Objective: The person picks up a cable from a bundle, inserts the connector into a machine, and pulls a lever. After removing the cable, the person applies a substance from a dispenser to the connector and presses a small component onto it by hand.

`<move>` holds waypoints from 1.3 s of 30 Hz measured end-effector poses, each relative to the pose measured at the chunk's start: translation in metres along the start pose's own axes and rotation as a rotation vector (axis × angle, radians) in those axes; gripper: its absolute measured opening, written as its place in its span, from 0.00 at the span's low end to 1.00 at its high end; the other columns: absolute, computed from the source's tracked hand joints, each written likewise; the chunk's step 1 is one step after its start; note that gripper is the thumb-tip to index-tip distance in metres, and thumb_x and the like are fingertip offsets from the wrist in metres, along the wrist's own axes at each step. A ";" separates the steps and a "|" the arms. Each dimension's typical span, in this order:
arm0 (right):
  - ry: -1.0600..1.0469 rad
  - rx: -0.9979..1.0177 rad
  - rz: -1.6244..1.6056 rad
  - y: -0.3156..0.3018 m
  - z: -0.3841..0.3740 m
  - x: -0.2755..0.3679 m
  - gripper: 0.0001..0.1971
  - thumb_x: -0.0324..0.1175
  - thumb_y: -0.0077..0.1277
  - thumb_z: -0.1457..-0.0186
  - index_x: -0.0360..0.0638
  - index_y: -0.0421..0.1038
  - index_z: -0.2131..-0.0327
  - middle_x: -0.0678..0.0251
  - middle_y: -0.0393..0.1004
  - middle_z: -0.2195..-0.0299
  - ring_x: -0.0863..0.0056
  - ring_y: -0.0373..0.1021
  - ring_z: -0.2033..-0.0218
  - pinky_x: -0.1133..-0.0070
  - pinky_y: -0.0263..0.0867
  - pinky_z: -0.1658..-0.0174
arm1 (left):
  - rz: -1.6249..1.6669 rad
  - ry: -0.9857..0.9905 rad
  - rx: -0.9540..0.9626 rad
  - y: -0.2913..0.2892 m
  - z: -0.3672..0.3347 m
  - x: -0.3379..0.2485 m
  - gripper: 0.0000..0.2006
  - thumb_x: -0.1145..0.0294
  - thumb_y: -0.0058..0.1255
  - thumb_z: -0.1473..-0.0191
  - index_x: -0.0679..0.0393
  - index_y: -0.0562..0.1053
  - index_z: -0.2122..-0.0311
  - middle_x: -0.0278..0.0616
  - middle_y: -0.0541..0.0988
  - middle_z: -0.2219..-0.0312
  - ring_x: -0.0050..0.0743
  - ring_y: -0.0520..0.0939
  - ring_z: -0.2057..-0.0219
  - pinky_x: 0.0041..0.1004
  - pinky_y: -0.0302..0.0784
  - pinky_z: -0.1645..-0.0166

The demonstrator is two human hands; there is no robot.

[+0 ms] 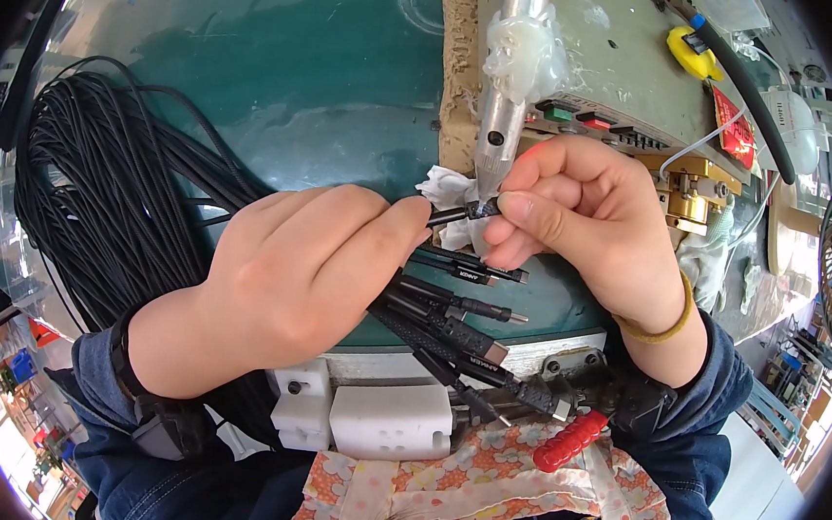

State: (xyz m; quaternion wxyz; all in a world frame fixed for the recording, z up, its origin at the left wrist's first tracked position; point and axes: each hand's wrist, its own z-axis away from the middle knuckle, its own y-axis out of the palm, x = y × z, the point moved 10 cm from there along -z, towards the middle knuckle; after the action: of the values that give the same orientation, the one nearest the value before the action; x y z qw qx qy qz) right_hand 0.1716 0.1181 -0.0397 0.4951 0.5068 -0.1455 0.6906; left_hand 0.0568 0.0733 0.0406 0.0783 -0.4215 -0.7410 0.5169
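My left hand (298,265) is closed around a black cable (447,216), with other cable ends fanning out beneath its fingers. Thumb and fingers of my right hand (591,210) pinch the same cable's plug end (485,208). Directly above that plug comes down a pointed metal nozzle (494,159), its tip at or just touching the plug; a clump of cloudy whitish material (527,56) clings higher up its shaft. Several black cable plugs (473,346) with bare metal ends lie below my hands, pointing right. The plug's far end is hidden by my right fingers.
A large bundle of black cables (100,176) lies left on the green table (332,87). Behind the nozzle stands a grey machine box (626,71) with coloured switches. A brass block (692,194), white fixture blocks (392,420) and a red handle (571,441) surround the work area.
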 end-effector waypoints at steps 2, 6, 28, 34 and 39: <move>0.008 0.000 -0.039 -0.001 0.001 -0.001 0.05 0.21 0.48 0.46 0.32 0.66 0.65 0.63 0.75 0.74 0.79 0.74 0.73 0.85 0.70 0.69 | -0.005 0.005 -0.001 -0.001 0.000 -0.001 0.14 0.77 0.61 0.64 0.63 0.74 0.67 0.40 0.74 0.80 0.33 0.76 0.81 0.26 0.71 0.78; -0.033 0.053 0.004 0.002 0.004 0.000 0.05 0.22 0.49 0.46 0.34 0.66 0.65 0.62 0.76 0.73 0.76 0.74 0.72 0.82 0.72 0.66 | -0.022 0.015 0.010 -0.002 0.000 -0.004 0.14 0.76 0.61 0.64 0.63 0.75 0.66 0.40 0.74 0.80 0.33 0.75 0.82 0.26 0.70 0.78; -0.297 0.283 0.392 0.027 0.019 0.028 0.05 0.23 0.54 0.50 0.37 0.67 0.69 0.71 0.72 0.80 0.85 0.70 0.76 0.85 0.65 0.73 | 0.108 0.089 0.166 0.007 -0.001 -0.009 0.15 0.69 0.60 0.63 0.62 0.76 0.66 0.33 0.64 0.85 0.23 0.68 0.85 0.22 0.61 0.84; -0.349 0.344 0.601 0.039 0.028 0.040 0.07 0.20 0.60 0.58 0.35 0.72 0.74 0.68 0.72 0.79 0.83 0.70 0.78 0.83 0.64 0.74 | 0.146 0.130 0.000 0.007 -0.003 -0.006 0.15 0.70 0.59 0.64 0.62 0.75 0.67 0.35 0.68 0.81 0.28 0.69 0.85 0.22 0.61 0.84; -0.425 0.260 0.632 0.034 0.030 0.037 0.06 0.19 0.56 0.57 0.35 0.70 0.73 0.69 0.71 0.80 0.84 0.69 0.78 0.85 0.63 0.75 | 0.168 0.095 0.005 0.002 -0.002 -0.005 0.14 0.72 0.58 0.63 0.65 0.74 0.67 0.38 0.71 0.78 0.31 0.73 0.82 0.23 0.67 0.81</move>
State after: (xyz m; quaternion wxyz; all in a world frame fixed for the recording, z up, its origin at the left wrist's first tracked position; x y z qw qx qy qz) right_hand 0.1603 0.1012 0.0146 0.1487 0.6271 -0.3046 0.7013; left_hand 0.0618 0.0715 0.0409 0.0706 -0.5059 -0.6971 0.5031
